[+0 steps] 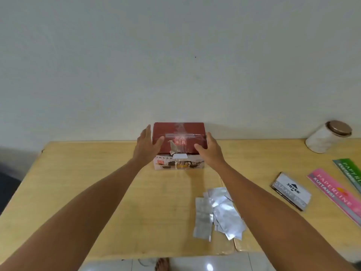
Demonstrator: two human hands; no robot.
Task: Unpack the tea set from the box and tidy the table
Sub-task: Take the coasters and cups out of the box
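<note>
Foil sachets point(218, 214) near front edge; both hands, L point(145, 147) + R point(210, 151), fingers straight, flank taped box point(178, 142) at table point(78, 182) back edge, prob to lift it.

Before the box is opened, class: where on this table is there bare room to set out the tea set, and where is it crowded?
Free: the table left of the box, and the strip between box and silver sachets. Crowded: the right side, with stamp pad, receipt books and jar.

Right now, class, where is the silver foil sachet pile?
In the head view, the silver foil sachets lie on the wooden table, nearer than the red box, beside the right forearm.
</note>
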